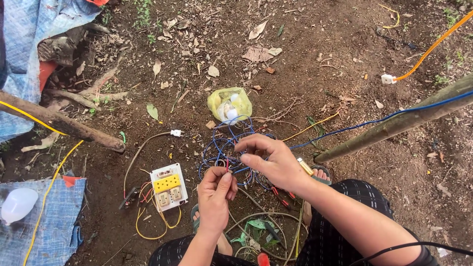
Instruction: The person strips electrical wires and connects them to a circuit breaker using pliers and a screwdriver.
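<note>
Your left hand (215,193) pinches a thin red wire end (227,165) upright while your right hand's (270,160) fingers grip the blue wire (222,148), lifting its tangled coil off the bare ground beside the socket board (169,186).

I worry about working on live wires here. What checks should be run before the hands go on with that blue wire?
1. Left hand pinching the wire end: ok.
2. Right hand gripping the blue wire: ok.
3. Blue wire free of tangles: not ok, it lies in loops.
4. White plug lying unplugged on the soil: ok.
5. Socket board without power: cannot tell.
6. Red-handled pliers in reach: ok.
</note>
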